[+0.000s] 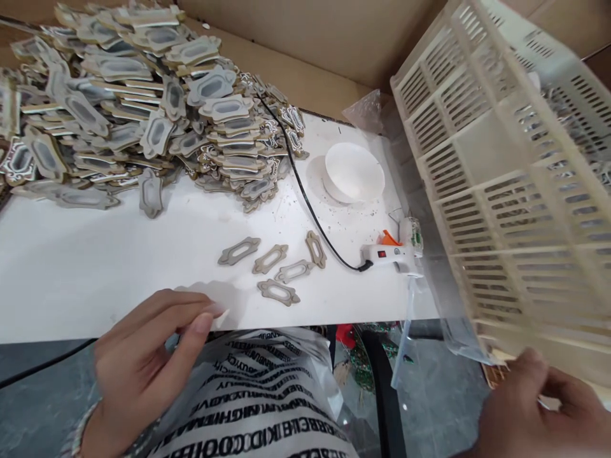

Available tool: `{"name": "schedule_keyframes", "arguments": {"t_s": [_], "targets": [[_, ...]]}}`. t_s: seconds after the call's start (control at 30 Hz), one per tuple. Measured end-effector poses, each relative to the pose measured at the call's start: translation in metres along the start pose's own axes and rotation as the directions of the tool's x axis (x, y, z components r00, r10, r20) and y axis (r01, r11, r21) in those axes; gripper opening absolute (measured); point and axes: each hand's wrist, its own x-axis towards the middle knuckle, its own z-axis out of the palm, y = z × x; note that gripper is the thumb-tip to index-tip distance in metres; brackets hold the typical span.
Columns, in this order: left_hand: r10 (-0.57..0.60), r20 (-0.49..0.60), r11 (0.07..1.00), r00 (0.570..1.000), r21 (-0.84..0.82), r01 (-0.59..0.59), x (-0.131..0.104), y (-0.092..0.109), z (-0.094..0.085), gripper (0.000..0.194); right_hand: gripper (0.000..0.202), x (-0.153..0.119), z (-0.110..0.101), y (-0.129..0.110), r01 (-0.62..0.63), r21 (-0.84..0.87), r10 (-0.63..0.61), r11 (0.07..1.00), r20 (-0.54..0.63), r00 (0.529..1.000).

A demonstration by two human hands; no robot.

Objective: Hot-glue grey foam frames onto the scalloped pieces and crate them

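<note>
My left hand (147, 362) hovers over the table's front edge, thumb and fingers pinched together. A small whitish tip shows at the fingertips; I cannot make out whether it is a held piece or a nail. At the lower right, my right hand (544, 407) has its fingers curled around the near rim of a cream plastic crate (487, 149), which leans at a slant. Several flat wooden frame-shaped pieces (279, 292) with oval openings lie loose on the white table (86, 267), just beyond my left hand.
A big heap of similar pieces (157, 133) covers the back left. A white bowl (354, 175) stands near a white glue gun (394, 254) with an orange trigger. Its black cord (305, 191) runs back to the heap. A clear glue stick (405, 337) hangs past the edge.
</note>
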Motion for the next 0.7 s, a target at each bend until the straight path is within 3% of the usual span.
{"name": "schedule_keyframes", "arguments": {"t_s": [0.07,0.1,0.17,0.23,0.27,0.33,0.4,0.43,0.47,0.53,0.63,0.7], "targets": [[0.044,0.031,0.999,0.999,-0.006,-0.044,0.005,0.003,0.000,0.016,0.018,0.000,-0.004,-0.005,-0.113,-0.163,0.091,0.980,-0.135,0.987],[0.054,0.040,0.998,0.998,-0.010,-0.054,0.007,0.005,0.000,0.016,0.019,-0.002,-0.003,-0.011,-0.137,-0.167,0.105,0.976,-0.191,0.976],[0.075,0.059,0.997,0.995,-0.032,-0.073,0.010,0.010,0.001,0.017,0.021,-0.010,0.005,-0.029,-0.060,-0.033,0.051,0.998,-0.217,0.975],[0.115,0.077,0.991,0.990,-0.080,-0.109,0.009,0.014,0.003,0.017,0.013,-0.022,0.014,-0.053,0.115,0.155,-0.108,0.981,-0.057,0.993],[0.125,0.095,0.988,0.988,-0.104,-0.115,0.009,0.015,0.005,0.018,0.007,-0.028,0.019,-0.067,0.171,0.298,-0.210,0.939,0.103,0.972],[0.128,0.137,0.984,0.982,-0.138,-0.109,0.006,0.017,0.007,0.019,0.005,-0.040,0.025,-0.097,0.185,0.598,-0.469,0.780,0.363,0.805],[0.113,0.163,0.984,0.980,-0.158,-0.088,0.005,0.019,0.008,0.018,0.009,-0.050,0.028,-0.125,0.079,0.763,-0.622,0.641,0.456,0.637],[0.100,0.163,0.984,0.982,-0.164,-0.072,0.005,0.019,0.009,0.018,0.010,-0.054,0.030,-0.137,0.024,0.811,-0.668,0.584,0.463,0.583],[0.086,0.155,0.983,0.984,-0.173,-0.059,0.005,0.020,0.009,0.018,0.011,-0.057,0.032,-0.147,-0.011,0.842,-0.691,0.539,0.450,0.566],[0.071,0.123,0.980,0.990,-0.193,-0.046,0.006,0.020,0.008,0.018,0.014,-0.062,0.036,-0.161,-0.046,0.875,-0.703,0.482,0.417,0.576],[0.051,0.118,0.977,0.992,-0.212,-0.025,0.008,0.021,0.008,0.020,0.016,-0.064,0.046,-0.171,-0.082,0.889,-0.684,0.450,0.403,0.608],[0.033,0.131,0.975,0.991,-0.222,-0.003,0.009,0.020,0.007,0.022,0.018,-0.064,0.052,-0.175,-0.115,0.895,-0.691,0.431,0.409,0.597]]}}
